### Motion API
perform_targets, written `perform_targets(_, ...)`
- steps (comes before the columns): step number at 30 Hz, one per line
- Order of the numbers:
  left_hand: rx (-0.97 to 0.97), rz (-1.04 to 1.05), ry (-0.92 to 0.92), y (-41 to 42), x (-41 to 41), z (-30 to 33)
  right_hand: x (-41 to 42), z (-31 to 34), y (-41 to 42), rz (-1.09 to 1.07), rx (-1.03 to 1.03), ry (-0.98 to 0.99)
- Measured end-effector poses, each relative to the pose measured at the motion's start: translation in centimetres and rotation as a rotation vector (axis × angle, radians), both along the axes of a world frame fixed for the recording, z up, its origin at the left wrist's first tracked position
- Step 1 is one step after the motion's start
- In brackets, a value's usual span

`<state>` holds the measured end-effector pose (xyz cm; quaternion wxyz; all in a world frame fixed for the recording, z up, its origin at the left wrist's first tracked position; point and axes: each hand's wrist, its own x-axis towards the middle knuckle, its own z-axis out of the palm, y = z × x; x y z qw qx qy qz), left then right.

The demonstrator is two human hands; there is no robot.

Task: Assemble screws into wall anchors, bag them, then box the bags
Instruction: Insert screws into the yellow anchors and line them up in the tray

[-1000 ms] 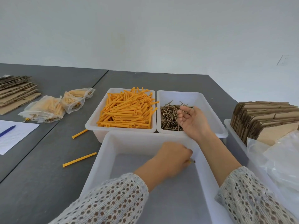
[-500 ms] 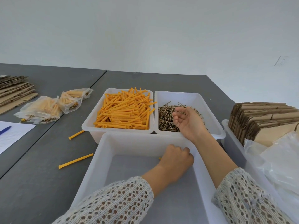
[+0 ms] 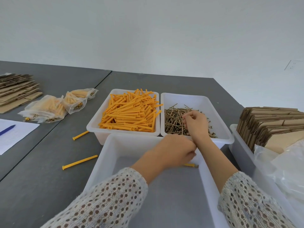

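My right hand [image 3: 195,123] reaches palm down into the white tray of brass screws [image 3: 174,119], its fingertips drawn together and pinching at the pile. My left hand [image 3: 174,151] hovers with curled fingers over the far end of the near white tray [image 3: 105,163]. Just below it, an orange anchor with a screw in it [image 3: 192,165] lies on that tray's floor, its left end hidden by the hand. The tray of orange wall anchors [image 3: 130,112] stands left of the screws.
Two loose anchors [image 3: 80,162] [image 3: 81,135] lie on the grey table, left of the trays. Filled bags [image 3: 49,107] and flat cardboard [image 3: 16,91] sit far left, beside paper with a blue pen [image 3: 7,130]. On the right are a bin of folded boxes [image 3: 269,124] and clear plastic bags [image 3: 283,167].
My right hand turned from palm up to palm down into the screws. My left hand rose toward the tray's far rim, and the assembled anchor now lies on the tray floor.
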<state>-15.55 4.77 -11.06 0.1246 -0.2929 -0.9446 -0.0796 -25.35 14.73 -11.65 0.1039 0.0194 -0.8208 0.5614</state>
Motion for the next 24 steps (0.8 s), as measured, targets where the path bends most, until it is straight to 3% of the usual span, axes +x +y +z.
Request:
perform_targets(5,0.45,0.137,0.346,-5.2,0.1,3.1,-0.6,0.0,-0.5,0.131,0.437,-0.095)
perform_targets(8,0.466,0.403,0.467,-7.9,-0.4,3.3,-0.6,-0.3,-1.2,0.237,0.616,-0.108)
perform_targets(15,0.148,0.996,0.076,-11.2,-1.4,0.8,-0.6,-0.4,-2.2,0.214,0.727,-0.183)
perform_targets(24,0.404,0.993,0.064,-12.7,-1.9,0.2,-0.9,-0.4,-2.3,0.148,0.701,-0.202)
